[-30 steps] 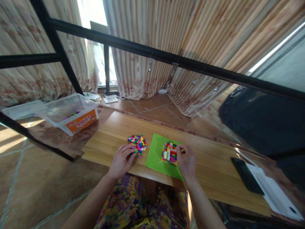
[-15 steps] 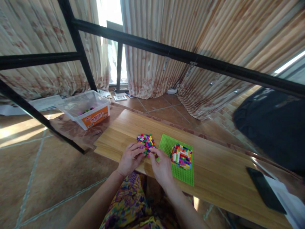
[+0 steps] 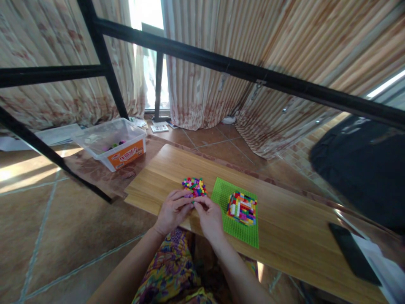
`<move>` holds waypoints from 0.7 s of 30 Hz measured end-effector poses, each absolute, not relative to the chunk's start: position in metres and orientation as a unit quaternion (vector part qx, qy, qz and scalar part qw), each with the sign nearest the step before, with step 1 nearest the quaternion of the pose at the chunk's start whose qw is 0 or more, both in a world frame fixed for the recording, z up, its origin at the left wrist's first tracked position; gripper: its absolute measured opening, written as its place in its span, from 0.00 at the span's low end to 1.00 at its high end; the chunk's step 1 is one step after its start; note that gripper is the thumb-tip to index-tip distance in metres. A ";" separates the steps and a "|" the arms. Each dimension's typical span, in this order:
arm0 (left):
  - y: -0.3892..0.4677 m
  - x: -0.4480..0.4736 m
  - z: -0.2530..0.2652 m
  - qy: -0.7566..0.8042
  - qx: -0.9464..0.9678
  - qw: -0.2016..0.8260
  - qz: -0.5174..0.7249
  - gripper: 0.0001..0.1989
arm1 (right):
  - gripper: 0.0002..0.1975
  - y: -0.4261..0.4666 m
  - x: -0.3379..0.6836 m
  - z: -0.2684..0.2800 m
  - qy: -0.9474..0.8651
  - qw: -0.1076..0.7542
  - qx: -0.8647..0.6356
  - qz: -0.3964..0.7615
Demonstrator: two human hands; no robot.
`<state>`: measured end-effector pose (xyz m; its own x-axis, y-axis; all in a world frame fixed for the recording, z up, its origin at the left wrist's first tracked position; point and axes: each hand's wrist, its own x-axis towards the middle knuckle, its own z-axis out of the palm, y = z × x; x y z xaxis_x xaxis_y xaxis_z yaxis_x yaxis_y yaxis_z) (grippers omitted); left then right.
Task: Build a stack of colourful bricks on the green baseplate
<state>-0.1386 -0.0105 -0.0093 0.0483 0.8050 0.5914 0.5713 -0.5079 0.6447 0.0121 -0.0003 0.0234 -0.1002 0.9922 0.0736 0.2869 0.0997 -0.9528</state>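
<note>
A loose pile of small coloured toy bricks (image 3: pixel 195 185) lies on the wooden bench, just beyond my fingertips. My left hand (image 3: pixel 173 212) is closed in a pinch at the near edge of the pile. My right hand (image 3: pixel 209 216) pinches too, its fingertips meeting those of the left. Between them shows a tiny bit of green, seemingly a toy brick; the fingers hide most of it. To the right, a green baseplate (image 3: pixel 236 236) carries a low block built of multicoloured bricks (image 3: pixel 242 209), standing apart from both hands.
The wooden bench (image 3: pixel 291 228) runs left to right; a dark phone-like slab (image 3: pixel 352 253) and white papers (image 3: pixel 379 261) lie at its right end. A clear plastic bin (image 3: pixel 112 141) with an orange label stands on the floor. Black metal bars (image 3: pixel 202 57) cross beyond the bench.
My right hand has moved slightly left, bringing its fingertips against those of my left hand. My left hand has hardly moved. The built block stays on the baseplate.
</note>
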 end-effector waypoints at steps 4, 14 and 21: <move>-0.011 -0.138 -0.008 0.486 0.716 0.123 0.486 0.08 | 0.08 -0.001 0.012 0.024 -0.601 0.431 -0.521 0.426; -0.012 -0.136 -0.004 0.499 0.718 0.122 0.470 0.09 | 0.10 0.006 0.059 0.044 -0.582 0.466 -0.573 0.340; -0.011 -0.136 -0.004 0.499 0.720 0.107 0.471 0.10 | 0.13 0.008 0.142 0.047 -0.516 0.506 -0.635 0.275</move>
<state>-0.1356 -0.0110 -0.0045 0.0585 0.8187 0.5712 0.6179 -0.4791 0.6235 0.1415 0.0078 0.0475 0.3167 0.9327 0.1725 0.3767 0.0432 -0.9253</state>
